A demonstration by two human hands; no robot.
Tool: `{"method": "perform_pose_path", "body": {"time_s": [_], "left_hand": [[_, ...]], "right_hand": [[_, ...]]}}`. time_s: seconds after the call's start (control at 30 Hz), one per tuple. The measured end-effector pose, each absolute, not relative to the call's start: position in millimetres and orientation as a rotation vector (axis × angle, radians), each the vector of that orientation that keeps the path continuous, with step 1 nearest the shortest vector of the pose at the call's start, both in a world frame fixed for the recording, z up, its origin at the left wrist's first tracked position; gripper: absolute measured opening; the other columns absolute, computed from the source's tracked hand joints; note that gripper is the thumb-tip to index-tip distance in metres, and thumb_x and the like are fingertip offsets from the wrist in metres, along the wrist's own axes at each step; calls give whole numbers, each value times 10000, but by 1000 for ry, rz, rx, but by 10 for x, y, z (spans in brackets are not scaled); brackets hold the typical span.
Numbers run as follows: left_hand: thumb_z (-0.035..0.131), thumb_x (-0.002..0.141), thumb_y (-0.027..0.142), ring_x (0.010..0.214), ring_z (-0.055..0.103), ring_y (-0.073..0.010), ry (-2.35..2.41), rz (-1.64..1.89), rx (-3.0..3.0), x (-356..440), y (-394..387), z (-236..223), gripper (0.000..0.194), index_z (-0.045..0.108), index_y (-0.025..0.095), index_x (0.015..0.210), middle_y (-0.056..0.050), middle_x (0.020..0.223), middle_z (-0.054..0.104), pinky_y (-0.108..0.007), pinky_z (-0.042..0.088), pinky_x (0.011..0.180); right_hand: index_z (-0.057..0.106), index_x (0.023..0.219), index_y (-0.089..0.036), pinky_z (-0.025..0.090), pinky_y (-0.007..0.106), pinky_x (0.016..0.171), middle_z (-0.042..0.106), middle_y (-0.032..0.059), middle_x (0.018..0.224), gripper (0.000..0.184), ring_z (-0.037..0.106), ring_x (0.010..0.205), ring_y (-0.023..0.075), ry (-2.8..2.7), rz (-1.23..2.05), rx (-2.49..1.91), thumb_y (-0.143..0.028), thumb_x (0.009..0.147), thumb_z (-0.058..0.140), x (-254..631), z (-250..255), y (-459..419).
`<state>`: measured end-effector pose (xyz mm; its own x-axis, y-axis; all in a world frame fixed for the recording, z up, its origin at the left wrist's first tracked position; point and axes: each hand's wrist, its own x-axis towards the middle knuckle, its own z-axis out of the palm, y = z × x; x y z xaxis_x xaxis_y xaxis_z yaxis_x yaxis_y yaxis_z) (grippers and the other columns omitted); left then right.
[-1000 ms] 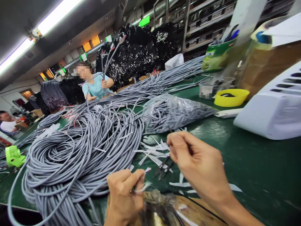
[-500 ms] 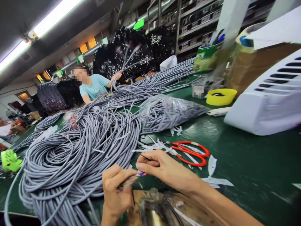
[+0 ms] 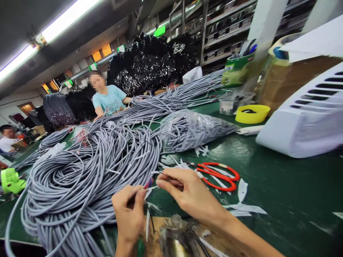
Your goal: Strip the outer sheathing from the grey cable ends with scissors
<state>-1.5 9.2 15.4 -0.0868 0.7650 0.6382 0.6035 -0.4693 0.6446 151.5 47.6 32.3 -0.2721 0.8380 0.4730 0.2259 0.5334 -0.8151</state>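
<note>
Left hand (image 3: pixel 129 208) curled, pinching colored wire ends (image 3: pixel 149 183) in front of grey cable coil (image 3: pixel 80 175); right hand (image 3: pixel 187 189) closed on thin dark piece (image 3: pixel 164 174), red-handled scissors (image 3: pixel 220 168) beside it.

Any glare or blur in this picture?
In the head view, the ceiling light burns white and the green table has a soft sheen; also in the head view, the room tilts, and the coloured wires at the left hand look too smeared to tell apart.
</note>
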Motion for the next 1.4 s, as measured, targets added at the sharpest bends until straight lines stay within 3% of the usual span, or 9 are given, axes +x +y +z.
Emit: {"method": "perform_pose_path", "body": {"time_s": [0.1,0.27,0.43,0.6,0.77,0.93,1.1,1.23,1.4], "left_hand": [[523,821,236,507,537,-129,1615,1597,1912,-6,112,162,230,688,149,686,-15,546,601,-212,409,498],[504,823,188,542,537,-130,1360,1132,2251,-70,41,199,212,710,174,775,-29,599,612,-209,407,504],[521,821,248,807,622,-178,1402,1493,1685,-169,25,145,257,658,156,1018,-90,900,679,-266,485,726],[586,777,340,614,586,-132,1386,1572,1377,-146,66,102,330,654,126,1019,-50,727,657,-218,469,578],[542,813,338,483,462,-95,1346,1415,1476,-135,36,112,370,571,138,1123,-10,636,597,-201,389,474],[537,815,340,574,500,-113,1305,1342,1531,-182,6,125,376,553,149,1138,-31,729,582,-206,413,528],[538,821,319,595,516,-108,1223,1258,1510,-225,-23,134,463,455,180,1255,-26,756,601,-198,431,552],[523,829,267,528,529,-105,1293,1273,1578,-225,-6,100,495,390,176,1296,-24,727,635,-201,447,512],[516,796,173,762,632,-186,1552,1303,1935,-189,55,61,196,664,159,924,-84,838,694,-294,503,712]], "right_hand": [[539,559,-172,359,204,432,528,-3,512,282,474,475,109,-1848,710,-776,-289,808,472,1551,359,457],[541,587,-168,378,219,461,559,8,550,222,498,494,119,-1727,660,-920,-250,781,470,1576,321,522],[538,564,-169,353,225,463,551,0,530,196,473,490,121,-1904,656,-984,-206,751,488,1527,288,560],[586,564,-183,370,216,470,561,-6,555,229,484,504,115,-2144,755,-767,-226,775,508,1546,326,535],[643,947,-183,471,259,613,676,63,862,248,619,766,185,-1936,688,-850,-333,753,607,1452,230,532],[648,827,-172,450,245,593,659,37,710,121,604,640,154,-2032,577,-716,-246,801,556,1331,98,491],[576,1011,-153,370,203,446,602,-11,685,301,450,458,89,-1950,792,-799,-310,757,609,1363,164,473],[617,773,-166,362,206,482,591,0,634,235,458,489,96,-2053,820,-717,-314,854,453,1347,176,479],[458,551,-178,315,225,482,447,-19,519,392,393,489,105,-2037,617,-848,-319,891,324,1309,99,501]]}}
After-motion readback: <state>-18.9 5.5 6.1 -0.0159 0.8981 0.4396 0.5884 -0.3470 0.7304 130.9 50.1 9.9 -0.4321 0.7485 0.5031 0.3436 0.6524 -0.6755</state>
